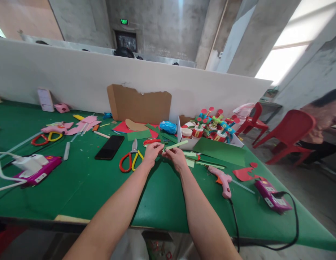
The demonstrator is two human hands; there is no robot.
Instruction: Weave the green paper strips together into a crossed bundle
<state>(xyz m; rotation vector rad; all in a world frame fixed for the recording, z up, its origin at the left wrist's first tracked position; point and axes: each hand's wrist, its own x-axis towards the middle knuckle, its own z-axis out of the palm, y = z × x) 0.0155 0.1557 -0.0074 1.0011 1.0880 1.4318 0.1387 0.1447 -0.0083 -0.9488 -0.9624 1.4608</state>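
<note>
My left hand and my right hand meet over the middle of the green table, fingertips nearly touching. A light green paper strip sticks out up and to the right from the pinched fingers of my right hand. My left fingers are pinched at the strip's near end, where a small piece of green paper shows; the exact grip there is partly hidden. Scissors with a red and a yellow handle lie just left of my left hand. Beyond my hands is a small dark green coiled paper piece.
A black phone lies left. A white box of colourful paper figures stands at the back right. A pink glue gun and purple power strip lie right, another power strip left. Brown cardboard leans on the white partition.
</note>
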